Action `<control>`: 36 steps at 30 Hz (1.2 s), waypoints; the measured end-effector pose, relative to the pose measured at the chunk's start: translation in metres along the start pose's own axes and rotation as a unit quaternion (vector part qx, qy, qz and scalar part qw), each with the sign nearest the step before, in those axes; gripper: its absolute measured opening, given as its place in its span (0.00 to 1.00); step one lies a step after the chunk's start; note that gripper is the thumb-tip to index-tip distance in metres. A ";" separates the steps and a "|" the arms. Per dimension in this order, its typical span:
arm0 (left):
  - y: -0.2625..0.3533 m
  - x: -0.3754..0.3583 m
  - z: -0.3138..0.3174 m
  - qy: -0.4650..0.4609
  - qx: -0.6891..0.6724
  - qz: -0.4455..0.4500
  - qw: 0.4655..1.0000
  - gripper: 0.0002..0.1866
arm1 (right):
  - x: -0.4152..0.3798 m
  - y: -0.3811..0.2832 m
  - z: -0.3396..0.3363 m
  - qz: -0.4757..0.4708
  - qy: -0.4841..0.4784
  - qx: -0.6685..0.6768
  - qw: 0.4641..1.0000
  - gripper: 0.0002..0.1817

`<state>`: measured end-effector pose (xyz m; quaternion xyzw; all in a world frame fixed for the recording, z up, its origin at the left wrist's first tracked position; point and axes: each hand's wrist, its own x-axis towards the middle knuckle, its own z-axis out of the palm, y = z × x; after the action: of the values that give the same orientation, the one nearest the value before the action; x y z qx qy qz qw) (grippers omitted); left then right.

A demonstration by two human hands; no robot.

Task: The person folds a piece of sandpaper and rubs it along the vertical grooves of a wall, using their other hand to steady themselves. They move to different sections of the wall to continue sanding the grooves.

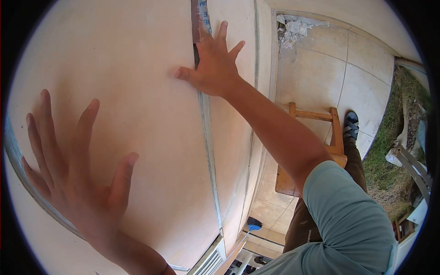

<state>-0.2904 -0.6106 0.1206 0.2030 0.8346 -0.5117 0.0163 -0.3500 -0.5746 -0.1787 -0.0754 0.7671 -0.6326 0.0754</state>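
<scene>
My right hand (213, 62) lies on the pale wall (137, 46) with its fingers spread, over a narrow vertical groove (207, 133). Just above its fingertips, a strip (202, 18) with a brownish surface and blue printed letters runs along the same line. Part of the groove is hidden under the palm, and a dark gap shows beside the thumb. At the left, my left hand (82, 178) is close to the wall, fingers apart and holding nothing, its shadow falling on the surface.
A wooden stool (337, 133) stands on the tiled floor (316, 73) below, near my sandaled foot (351, 120). White crumpled plastic and debris (295, 30) lie in the floor's corner. Grass (385, 160) borders the tiles. A blue-and-black brush head (254, 224) and a louvered vent (213, 261) are at the bottom.
</scene>
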 end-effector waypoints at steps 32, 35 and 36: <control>0.001 0.000 0.001 -0.019 -0.001 -0.002 1.000 0.39 | 0.041 -0.020 -0.033 0.016 0.032 -0.017 0.999 0.63; -0.001 0.001 0.000 -0.002 -0.004 -0.001 1.000 0.39 | 0.002 -0.005 -0.012 -0.003 -0.041 -0.006 0.999 0.75; 0.000 0.000 0.000 -0.005 -0.006 -0.006 1.000 0.39 | -0.029 -0.001 0.000 -0.022 -0.038 -0.010 0.999 0.76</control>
<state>-0.2901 -0.6104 0.1205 0.1957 0.8388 -0.5078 0.0183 -0.3219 -0.5686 -0.1769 -0.1174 0.7682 -0.6229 0.0900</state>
